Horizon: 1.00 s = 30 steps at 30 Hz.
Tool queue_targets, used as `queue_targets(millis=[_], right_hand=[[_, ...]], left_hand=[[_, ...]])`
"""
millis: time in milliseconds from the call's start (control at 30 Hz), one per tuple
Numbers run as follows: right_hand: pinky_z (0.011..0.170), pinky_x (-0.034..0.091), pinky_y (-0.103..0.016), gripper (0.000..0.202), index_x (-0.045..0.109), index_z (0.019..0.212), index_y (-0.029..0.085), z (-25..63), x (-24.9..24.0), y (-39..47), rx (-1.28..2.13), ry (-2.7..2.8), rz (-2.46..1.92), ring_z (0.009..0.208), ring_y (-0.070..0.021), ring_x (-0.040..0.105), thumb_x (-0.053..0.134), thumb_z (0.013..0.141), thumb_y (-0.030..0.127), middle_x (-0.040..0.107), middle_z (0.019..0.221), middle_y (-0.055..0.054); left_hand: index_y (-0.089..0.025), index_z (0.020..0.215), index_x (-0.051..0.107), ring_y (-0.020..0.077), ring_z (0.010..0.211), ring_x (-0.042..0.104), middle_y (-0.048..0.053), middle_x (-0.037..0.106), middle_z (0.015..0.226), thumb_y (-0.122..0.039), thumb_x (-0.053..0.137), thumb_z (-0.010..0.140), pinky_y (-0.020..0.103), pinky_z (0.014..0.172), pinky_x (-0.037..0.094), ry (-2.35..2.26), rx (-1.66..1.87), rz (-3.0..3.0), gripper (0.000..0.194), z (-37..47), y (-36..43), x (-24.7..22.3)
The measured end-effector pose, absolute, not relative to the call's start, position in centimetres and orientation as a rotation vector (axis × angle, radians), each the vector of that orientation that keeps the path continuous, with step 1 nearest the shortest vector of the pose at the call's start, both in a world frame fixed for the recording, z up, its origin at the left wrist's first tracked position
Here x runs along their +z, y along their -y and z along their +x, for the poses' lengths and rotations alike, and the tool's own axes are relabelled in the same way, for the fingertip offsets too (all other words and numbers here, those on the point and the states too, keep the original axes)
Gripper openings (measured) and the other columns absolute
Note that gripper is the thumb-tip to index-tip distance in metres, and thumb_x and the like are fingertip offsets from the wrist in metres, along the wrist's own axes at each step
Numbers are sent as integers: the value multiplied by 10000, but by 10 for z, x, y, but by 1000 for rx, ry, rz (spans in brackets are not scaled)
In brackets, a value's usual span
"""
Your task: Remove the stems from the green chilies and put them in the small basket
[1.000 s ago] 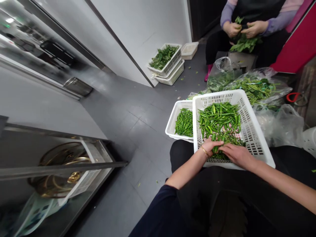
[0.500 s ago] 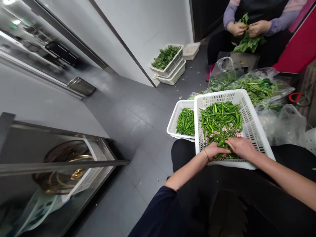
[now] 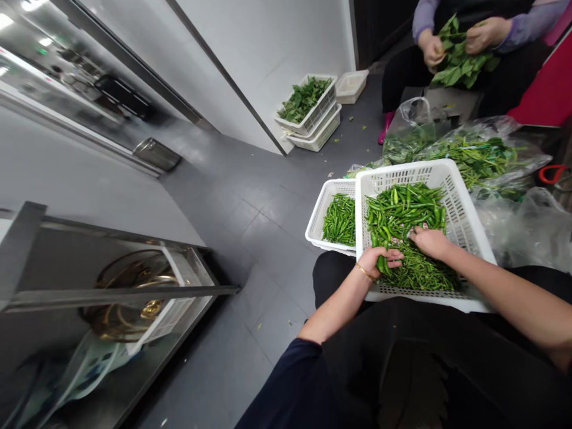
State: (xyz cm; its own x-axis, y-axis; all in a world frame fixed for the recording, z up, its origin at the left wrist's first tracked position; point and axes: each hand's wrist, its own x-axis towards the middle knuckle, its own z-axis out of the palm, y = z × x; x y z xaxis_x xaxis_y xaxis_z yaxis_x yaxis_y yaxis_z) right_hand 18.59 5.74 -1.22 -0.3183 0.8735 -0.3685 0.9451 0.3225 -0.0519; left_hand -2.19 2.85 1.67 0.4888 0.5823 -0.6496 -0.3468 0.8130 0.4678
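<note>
while the left hand [image 3: 378, 262] holds green peppers [image 3: 383, 262], the right hand [image 3: 431, 243] reaches into the basket [image 3: 360, 220]

as the two hands work apart over the white basket on the person's lap, the step in hand looks like handling peppers one small lot at a time. the left hand, near the basket's left side, has a few peppers clasped between thumb and palm, its other fingers partly spread. the right hand has its fingertips down at the near edge of the larger pepper pile [image 3: 404, 205]; whether they pinch anything, i cannot tell. thin green pieces [image 3: 422, 271] lie in the near part of the basket, with more peppers in a second basket [image 3: 313, 220] just beside it. from here, a move would seem to call for a light fingertip pinch on the right and a steady hold on the left.
</note>
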Motion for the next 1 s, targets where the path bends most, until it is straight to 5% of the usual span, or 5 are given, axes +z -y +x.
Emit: queue_targets(millis=[267,400,533,833,1000], right_hand=[[552,441,-264,238,543,830,188,188,18,-17,-1356,-2419,2078,544,-141,555,379,848,360,590,619,-7],[618,423,-283,242,556,793,172,168,20,-1,-707,-2674,1976,679,-180,585,387,855,333,613,765,-78],[637,424,-298,306,575,1043,163,159,13,-28,-369,-2495,1834,790,-214,613,371,886,329,590,1038,-139],[737,447,-334,285,617,1013,105,108,4,-108,-501,-2342,1773,899,-249,630,421,860,243,610,1035,-191],[650,466,-258,237,624,863,168,142,16,-79,-991,-2370,2005,702,-167,637,440,831,314,679,753,-54]], left_hand=[[-89,777,604,156,656,635,72,666,715,-55,638,533,270,632,492,-922,605,420,248,-1,-22,12],[-85,694,561,169,510,607,41,586,525,-82,608,553,318,580,508,-884,489,388,149,5,-15,14],[-92,669,525,165,523,609,34,555,511,-59,571,583,301,554,511,-1020,568,309,103,-3,-14,14],[-138,765,511,57,440,454,-58,458,536,-150,724,581,212,449,420,-1104,811,345,282,-11,-19,8],[-144,780,521,75,547,519,-22,544,673,-258,784,525,189,440,394,-1129,887,435,383,-5,-18,0]])
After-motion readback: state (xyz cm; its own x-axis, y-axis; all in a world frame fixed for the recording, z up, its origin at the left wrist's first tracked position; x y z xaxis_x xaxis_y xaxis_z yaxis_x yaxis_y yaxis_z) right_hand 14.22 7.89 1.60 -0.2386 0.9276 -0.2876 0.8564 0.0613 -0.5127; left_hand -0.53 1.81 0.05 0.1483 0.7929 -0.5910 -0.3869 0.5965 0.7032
